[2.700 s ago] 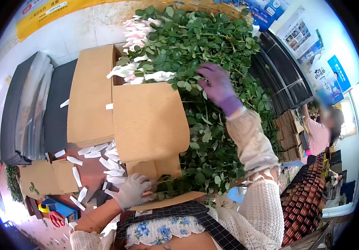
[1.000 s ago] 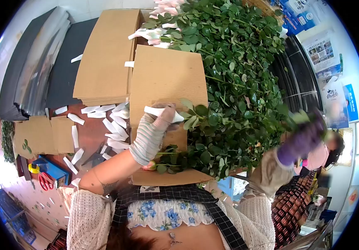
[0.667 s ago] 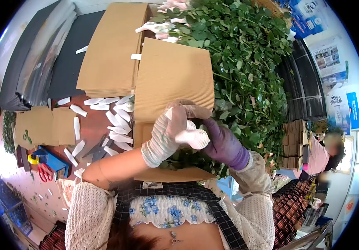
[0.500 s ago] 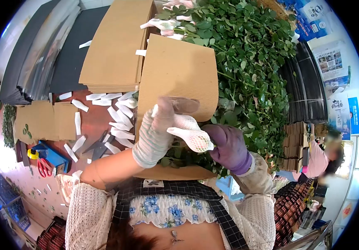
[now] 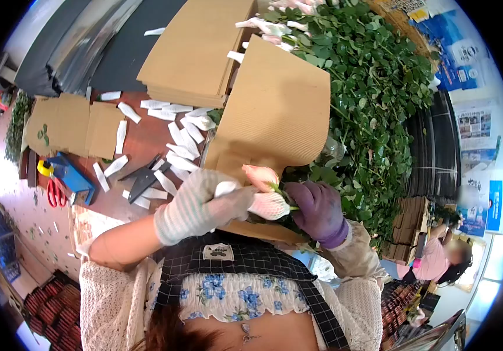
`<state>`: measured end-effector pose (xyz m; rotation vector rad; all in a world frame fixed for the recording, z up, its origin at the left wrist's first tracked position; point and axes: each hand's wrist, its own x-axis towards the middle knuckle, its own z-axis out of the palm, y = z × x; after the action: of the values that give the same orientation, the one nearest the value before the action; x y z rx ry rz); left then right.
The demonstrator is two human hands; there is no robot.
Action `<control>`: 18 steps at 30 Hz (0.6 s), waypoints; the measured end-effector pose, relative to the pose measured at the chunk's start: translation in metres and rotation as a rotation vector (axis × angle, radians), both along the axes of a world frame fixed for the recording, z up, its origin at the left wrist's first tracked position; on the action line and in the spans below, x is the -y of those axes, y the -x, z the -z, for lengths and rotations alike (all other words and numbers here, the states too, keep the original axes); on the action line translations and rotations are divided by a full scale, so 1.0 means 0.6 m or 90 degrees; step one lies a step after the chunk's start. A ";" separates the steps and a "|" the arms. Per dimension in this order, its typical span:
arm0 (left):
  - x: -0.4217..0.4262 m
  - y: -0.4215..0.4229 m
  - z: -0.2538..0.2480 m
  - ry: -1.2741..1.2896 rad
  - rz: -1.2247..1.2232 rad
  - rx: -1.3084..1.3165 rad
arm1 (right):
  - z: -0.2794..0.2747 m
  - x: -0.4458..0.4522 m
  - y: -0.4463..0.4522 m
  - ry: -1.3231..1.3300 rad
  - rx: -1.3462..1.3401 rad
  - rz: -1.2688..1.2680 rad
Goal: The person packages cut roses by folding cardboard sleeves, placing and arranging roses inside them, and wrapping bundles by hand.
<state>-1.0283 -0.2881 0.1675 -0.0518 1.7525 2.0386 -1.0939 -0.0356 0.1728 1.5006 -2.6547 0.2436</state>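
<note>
Two rose heads are between my hands: a bare pink rose [image 5: 261,177] and, just below it, a rose in a white net sleeve [image 5: 270,206]. My left hand [image 5: 207,206], in a striped white glove, is closed around the end of the white net sleeve. In a purple glove, my right hand [image 5: 317,212] pinches the green stems at the right of the blooms. Corrugated cardboard [image 5: 280,99] stands behind them, beside a big heap of leafy stems [image 5: 368,99]. More white net sleeves [image 5: 182,140] lie scattered on the reddish table.
Stacked cardboard sheets [image 5: 196,47] and dark sheets [image 5: 125,58] fill the back left. Red scissors [image 5: 56,192] and a blue box [image 5: 73,175] are at the left edge. Black sheets [image 5: 435,146] stand at the right, and a person in pink [image 5: 435,260] is farther off.
My right hand came from the leafy heap to meet my left. The bare pink rose now shows above the netted one, and my left hand has shifted down and left. The view has turned.
</note>
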 end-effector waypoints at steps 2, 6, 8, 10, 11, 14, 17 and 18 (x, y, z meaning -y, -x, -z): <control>0.014 -0.049 0.018 -0.189 -0.233 0.091 | -0.002 -0.002 -0.007 -0.012 0.025 -0.035; 0.222 -0.124 0.099 0.078 -0.504 0.003 | -0.020 -0.084 0.048 0.082 0.208 0.081; 0.275 -0.151 0.165 0.414 -0.391 -0.094 | -0.072 -0.117 0.060 0.087 0.540 0.188; 0.228 -0.123 0.127 0.881 -0.216 -0.373 | -0.098 -0.122 0.093 0.033 0.764 0.134; 0.200 -0.099 0.110 0.703 -0.224 -0.278 | -0.101 -0.078 0.093 0.000 0.828 0.180; 0.126 -0.022 0.126 0.543 0.104 -0.298 | -0.046 0.017 0.100 -0.059 0.948 0.281; 0.051 0.028 0.175 0.540 0.310 -0.380 | 0.088 0.000 0.091 -0.043 0.206 0.076; 0.041 0.032 0.191 0.566 0.312 -0.371 | 0.085 -0.002 0.085 0.006 0.225 0.098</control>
<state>-1.0472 -0.3129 0.0528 0.6808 2.5649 0.8572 -1.1451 -0.0343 0.1216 1.3491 -3.0134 0.5563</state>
